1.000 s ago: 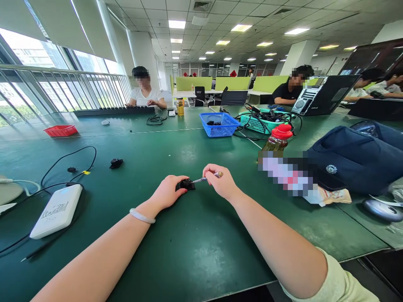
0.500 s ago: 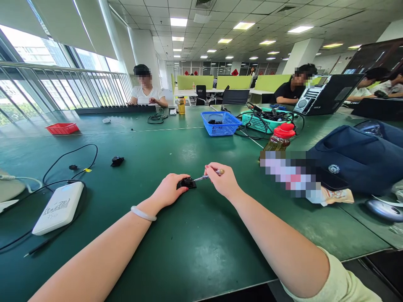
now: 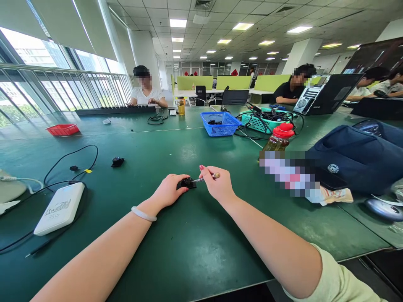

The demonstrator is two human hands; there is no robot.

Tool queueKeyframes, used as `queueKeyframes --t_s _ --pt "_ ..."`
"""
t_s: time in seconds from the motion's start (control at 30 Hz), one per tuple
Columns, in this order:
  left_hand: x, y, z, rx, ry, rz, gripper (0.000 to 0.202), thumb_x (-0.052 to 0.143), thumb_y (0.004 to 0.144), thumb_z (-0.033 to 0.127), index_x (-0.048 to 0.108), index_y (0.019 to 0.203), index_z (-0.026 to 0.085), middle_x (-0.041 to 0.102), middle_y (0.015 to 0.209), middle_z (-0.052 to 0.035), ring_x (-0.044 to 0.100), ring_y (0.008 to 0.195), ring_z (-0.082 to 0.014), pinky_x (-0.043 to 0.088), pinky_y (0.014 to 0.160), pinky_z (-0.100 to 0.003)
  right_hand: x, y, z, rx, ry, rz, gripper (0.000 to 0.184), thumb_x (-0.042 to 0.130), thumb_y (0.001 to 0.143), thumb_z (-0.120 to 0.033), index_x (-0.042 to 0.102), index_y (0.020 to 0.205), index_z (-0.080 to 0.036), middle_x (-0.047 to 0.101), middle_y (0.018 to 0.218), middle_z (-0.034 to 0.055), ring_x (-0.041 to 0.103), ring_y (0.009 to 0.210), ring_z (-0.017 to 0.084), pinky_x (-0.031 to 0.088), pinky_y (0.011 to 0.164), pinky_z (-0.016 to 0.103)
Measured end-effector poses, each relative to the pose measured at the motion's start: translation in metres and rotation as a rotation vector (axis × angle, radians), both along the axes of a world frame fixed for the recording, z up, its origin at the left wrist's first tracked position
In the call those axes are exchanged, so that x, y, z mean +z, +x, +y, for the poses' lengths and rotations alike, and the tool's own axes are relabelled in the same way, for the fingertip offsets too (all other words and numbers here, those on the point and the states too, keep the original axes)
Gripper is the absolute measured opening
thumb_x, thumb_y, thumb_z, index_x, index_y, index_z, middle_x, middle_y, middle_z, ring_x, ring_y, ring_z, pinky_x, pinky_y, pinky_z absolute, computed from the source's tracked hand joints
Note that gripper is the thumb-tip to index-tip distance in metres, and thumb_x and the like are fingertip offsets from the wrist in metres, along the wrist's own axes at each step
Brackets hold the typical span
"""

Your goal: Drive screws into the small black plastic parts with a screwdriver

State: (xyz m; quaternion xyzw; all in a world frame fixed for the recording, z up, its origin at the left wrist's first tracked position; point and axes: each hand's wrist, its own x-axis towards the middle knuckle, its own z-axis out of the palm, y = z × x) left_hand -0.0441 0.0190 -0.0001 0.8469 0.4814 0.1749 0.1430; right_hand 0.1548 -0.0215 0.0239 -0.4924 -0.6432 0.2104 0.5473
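The person's left hand, near the middle of the frame, braces a small, blocky, black part, seemingly plastic, against the dark green, smooth-topped desk. Its fingers are curled close, the thumb along the near side and the others over the far side, so the part sits pinched between them with its right end exposed. The right hand, just right of centre, has its fingers drawn tightly around a slim screwdriver-like tool with a metallic shaft and a brownish end. The tool slants down leftward, its tip at the right side of the part; whether the tip is seated in a screw or a slot is too small to tell.

The step in hand looks like fine work with the tip on the part, one hand steadying and the other driving or prying. The next move would seem to call for a firm left hold, the tip kept in line, and small, controlled turns or pushes, since a slip could carry the tip toward the left thumb.

A second small, black, angular piece lies apart at centre left, and a blue, open-mesh plastic basket stands in the upper middle.
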Motion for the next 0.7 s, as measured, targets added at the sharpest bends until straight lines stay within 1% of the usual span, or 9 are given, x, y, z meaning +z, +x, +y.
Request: queueKeyframes --t_s 0.07,0.13,0.2,0.27,0.37,0.5,0.6,0.7 --pt "0.0 0.0 0.0 0.004 -0.007 0.001 0.043 0.062 0.087 0.031 0.063 0.129 0.025 0.069 0.121 -0.0075 0.057 0.117 -0.0284 0.045 0.103 -0.044 0.0 0.003 0.002 0.021 -0.045 0.064 0.059 0.05 0.086 -0.067 0.057 0.051 -0.021 0.037 0.046 -0.0037 0.035 0.047 0.011 0.028 0.049 0.028" --pt "0.001 0.0 0.0 0.007 -0.009 0.002 0.042 0.062 0.087 0.031 0.063 0.129 0.025 0.069 0.121 -0.0075 0.057 0.117 -0.0286 0.045 0.103 -0.044 -0.001 0.006 0.005 0.03 -0.069 0.106 0.059 0.056 0.08 -0.071 0.058 0.051 -0.02 0.038 0.046 -0.004 0.034 0.046 0.01 0.027 0.049 0.028" --pt "0.001 0.0 -0.001 0.006 -0.008 0.003 0.042 0.063 0.087 0.03 0.063 0.128 0.025 0.069 0.121 -0.0074 0.057 0.117 -0.0285 0.045 0.103 -0.044 -0.002 0.009 0.007 0.032 -0.073 0.129 0.057 0.061 0.076 -0.073 0.059 0.052 -0.02 0.04 0.047 -0.004 0.034 0.047 0.01 0.029 0.049 0.027" --pt "0.001 0.0 -0.001 0.007 -0.004 0.002 0.042 0.063 0.086 0.03 0.064 0.128 0.025 0.069 0.121 -0.0073 0.057 0.116 -0.0281 0.045 0.103 -0.044 -0.002 0.01 0.008 0.026 -0.065 0.125 0.056 0.063 0.074 -0.073 0.058 0.053 -0.021 0.043 0.048 -0.0037 0.036 0.048 0.01 0.03 0.049 0.027" --pt "0.001 0.001 -0.001 0.01 0.002 -0.002 0.042 0.064 0.085 0.029 0.064 0.128 0.025 0.07 0.119 -0.0073 0.058 0.116 -0.0279 0.046 0.103 -0.044 -0.001 0.009 0.007 0.028 -0.04 0.05 0.055 0.059 0.079 -0.07 0.057 0.054 -0.021 0.042 0.048 -0.0039 0.035 0.048 0.01 0.029 0.049 0.027" --pt "-0.001 0.001 0.0 0.007 0.015 0.0 0.041 0.063 0.085 0.029 0.064 0.126 0.026 0.07 0.116 -0.0072 0.06 0.114 -0.0282 0.047 0.101 -0.044 -0.001 0.005 0.003 0.057 0.036 -0.108 0.051 0.055 0.087 -0.06 0.055 0.055 -0.021 0.042 0.047 -0.0043 0.034 0.047 0.009 0.028 0.049 0.026" --pt "-0.001 0.001 0.001 -0.006 0.017 0.006 0.042 0.064 0.085 0.029 0.064 0.126 0.024 0.07 0.119 -0.0075 0.059 0.113 -0.0282 0.046 0.103 -0.045 -0.005 0.003 0.003 0.048 0.144 -0.195 0.051 0.053 0.09 -0.054 0.051 0.053 -0.02 0.043 0.047 -0.0042 0.035 0.047 0.009 0.028 0.048 0.025" --pt "0.0 0.001 0.001 -0.014 0.013 0.006 0.041 0.062 0.086 0.029 0.064 0.127 0.024 0.069 0.122 -0.0072 0.059 0.114 -0.028 0.045 0.103 -0.045 -0.013 0.005 0.006 0.038 0.29 -0.269 0.053 0.046 0.096 -0.049 0.051 0.052 -0.02 0.047 0.048 -0.0025 0.038 0.047 0.009 0.03 0.049 0.024"
